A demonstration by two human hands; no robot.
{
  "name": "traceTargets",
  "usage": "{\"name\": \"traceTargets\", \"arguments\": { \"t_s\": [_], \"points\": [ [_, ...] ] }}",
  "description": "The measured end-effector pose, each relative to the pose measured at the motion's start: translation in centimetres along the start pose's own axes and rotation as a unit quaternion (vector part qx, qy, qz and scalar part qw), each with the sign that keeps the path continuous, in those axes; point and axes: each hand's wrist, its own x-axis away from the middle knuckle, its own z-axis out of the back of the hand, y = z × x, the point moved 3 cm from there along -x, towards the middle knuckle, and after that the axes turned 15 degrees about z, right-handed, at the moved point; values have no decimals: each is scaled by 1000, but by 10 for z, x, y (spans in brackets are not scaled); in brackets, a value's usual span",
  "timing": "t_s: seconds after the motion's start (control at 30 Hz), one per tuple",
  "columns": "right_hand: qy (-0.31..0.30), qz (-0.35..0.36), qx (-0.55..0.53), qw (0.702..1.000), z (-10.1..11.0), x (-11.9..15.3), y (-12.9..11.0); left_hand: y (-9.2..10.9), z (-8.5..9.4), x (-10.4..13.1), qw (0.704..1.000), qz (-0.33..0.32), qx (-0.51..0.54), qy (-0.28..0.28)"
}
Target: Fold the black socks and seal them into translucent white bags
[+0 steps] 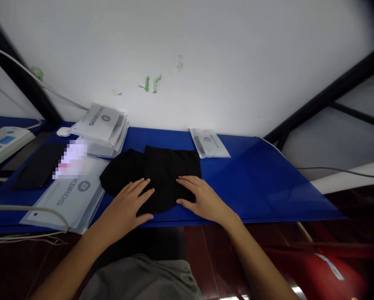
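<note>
A piece of black cloth (168,171) lies on the blue table (249,179), close to its front edge. My left hand (127,206) rests on the cloth's lower left part, its fingers spread. On the right part of the cloth lies my right hand (202,198), with the thumb apart from the other fingers. Neither hand grips the cloth. Behind it, toward the wall, is a single frosted plastic packet (209,143) with printed lettering.
A stack of frosted packets (101,125) stands at the back left, with more packets (77,191) in front. A dark phone (39,166), a power strip (5,141) and cables are at the left. Black metal bars flank the table.
</note>
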Motion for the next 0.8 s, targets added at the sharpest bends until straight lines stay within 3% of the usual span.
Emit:
{"name": "traceTargets", "arguments": {
  "t_s": [0.13,0.43,0.8],
  "points": [
    [6,-9,25,1000,0,0,1,1,4,1,999,0,-9,45],
    [-4,34,39,999,-14,-2,-25,5,-3,5,999,10,-9,32],
    [27,33,82,996,-22,-4,-19,3,-6,4,997,-18,-30,66]
  ]
}}
